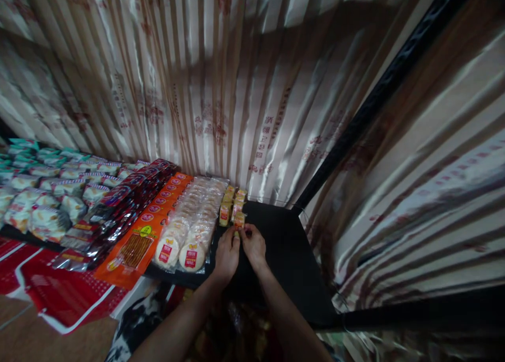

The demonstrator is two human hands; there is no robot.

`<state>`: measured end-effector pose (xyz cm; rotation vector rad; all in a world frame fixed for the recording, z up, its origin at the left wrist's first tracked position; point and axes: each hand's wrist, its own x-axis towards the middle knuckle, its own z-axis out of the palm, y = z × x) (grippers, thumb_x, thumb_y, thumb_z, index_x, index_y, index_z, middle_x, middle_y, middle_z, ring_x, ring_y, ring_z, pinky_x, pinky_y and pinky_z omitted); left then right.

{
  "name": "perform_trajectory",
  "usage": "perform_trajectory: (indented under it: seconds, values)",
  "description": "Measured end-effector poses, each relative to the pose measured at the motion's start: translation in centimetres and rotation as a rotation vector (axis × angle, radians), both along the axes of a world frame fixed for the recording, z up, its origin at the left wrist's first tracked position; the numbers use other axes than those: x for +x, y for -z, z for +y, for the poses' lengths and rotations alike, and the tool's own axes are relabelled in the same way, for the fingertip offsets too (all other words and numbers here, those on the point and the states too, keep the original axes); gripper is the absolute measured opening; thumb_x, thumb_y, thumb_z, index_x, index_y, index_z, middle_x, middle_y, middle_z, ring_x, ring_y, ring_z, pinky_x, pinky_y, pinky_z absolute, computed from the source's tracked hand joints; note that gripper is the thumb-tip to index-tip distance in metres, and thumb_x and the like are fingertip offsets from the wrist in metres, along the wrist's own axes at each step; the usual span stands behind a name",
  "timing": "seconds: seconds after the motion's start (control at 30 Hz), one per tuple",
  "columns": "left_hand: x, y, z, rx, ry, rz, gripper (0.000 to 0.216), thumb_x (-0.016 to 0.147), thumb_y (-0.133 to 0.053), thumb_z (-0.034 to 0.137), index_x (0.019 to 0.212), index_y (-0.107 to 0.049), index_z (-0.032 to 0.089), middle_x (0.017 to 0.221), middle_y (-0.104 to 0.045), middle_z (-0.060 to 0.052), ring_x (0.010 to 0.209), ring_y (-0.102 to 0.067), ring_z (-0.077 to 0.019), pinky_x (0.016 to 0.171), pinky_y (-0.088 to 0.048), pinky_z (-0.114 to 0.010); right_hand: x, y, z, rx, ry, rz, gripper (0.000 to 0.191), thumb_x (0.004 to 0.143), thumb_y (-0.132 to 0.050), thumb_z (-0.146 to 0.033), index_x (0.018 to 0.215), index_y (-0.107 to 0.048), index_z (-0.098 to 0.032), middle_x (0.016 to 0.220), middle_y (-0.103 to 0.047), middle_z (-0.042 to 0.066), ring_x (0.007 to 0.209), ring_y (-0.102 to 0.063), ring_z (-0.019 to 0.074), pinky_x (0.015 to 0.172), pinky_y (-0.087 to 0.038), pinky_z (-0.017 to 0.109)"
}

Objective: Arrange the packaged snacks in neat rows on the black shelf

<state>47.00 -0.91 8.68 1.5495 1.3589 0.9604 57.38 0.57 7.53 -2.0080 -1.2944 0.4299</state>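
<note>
Small yellow wrapped snack packets (pixel 225 213) stand in two short rows on the black shelf, beside the clear-wrapped round biscuits. My left hand (pixel 228 252) and my right hand (pixel 253 244) meet at the front of the right row. Their fingertips are closed around the lower part of the front packet (pixel 239 219), which appears upright. Part of its base is hidden behind my fingers. Two rows of flat round biscuits (pixel 192 255) with red labels lie just left of my left hand.
The black shelf (pixel 286 251) extends right to a dark post (pixel 335 162). An orange snack bag (pixel 136 246), dark red packs (pixel 114 209) and many white packs (pixel 47 217) line the left. Pleated patterned curtains (pixel 221 88) hang behind. Below my arms are dim yellowish wrapped items (pixel 236 333).
</note>
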Motion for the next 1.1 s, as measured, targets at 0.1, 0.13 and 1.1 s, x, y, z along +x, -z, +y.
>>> perform_trajectory:
  seconds: [0.1, 0.13, 1.1]
  values:
    - [0.2, 0.0, 0.9, 0.007, -0.004, 0.002, 0.042, 0.085, -0.034, 0.024, 0.122, -0.05, 0.012, 0.129, -0.051, -0.011, 0.12, -0.044, -0.0193, 0.106, -0.028, -0.034, -0.1, 0.3, 1.1, 0.011, 0.006, -0.025, 0.025, 0.079, -0.044, -0.04, 0.086, -0.059, -0.021, 0.083, -0.064, 0.003, 0.073, -0.06, 0.0175, 0.065, -0.042, 0.027]
    - [0.2, 0.1, 1.2, 0.01, -0.003, 0.001, 0.042, 0.085, -0.034, 0.025, 0.122, -0.05, 0.013, 0.128, -0.052, -0.01, 0.119, -0.045, -0.0189, 0.105, -0.028, -0.033, -0.2, 0.5, 1.4, 0.016, 0.005, -0.031, 0.025, 0.08, -0.043, -0.039, 0.086, -0.059, -0.021, 0.083, -0.064, 0.003, 0.073, -0.06, 0.0175, 0.065, -0.042, 0.027]
    - [-6.2, 3.6, -14.1, -0.059, 0.146, 0.117, 0.026, 0.078, -0.037, 0.015, 0.083, -0.062, 0.02, 0.085, -0.064, -0.006, 0.082, -0.058, -0.0184, 0.078, -0.044, -0.031, -2.9, 1.9, -17.5, 0.02, -0.264, 0.117, 0.025, 0.084, -0.042, -0.035, 0.084, -0.062, -0.021, 0.086, -0.068, 0.005, 0.082, -0.062, 0.0181, 0.078, -0.046, 0.028]
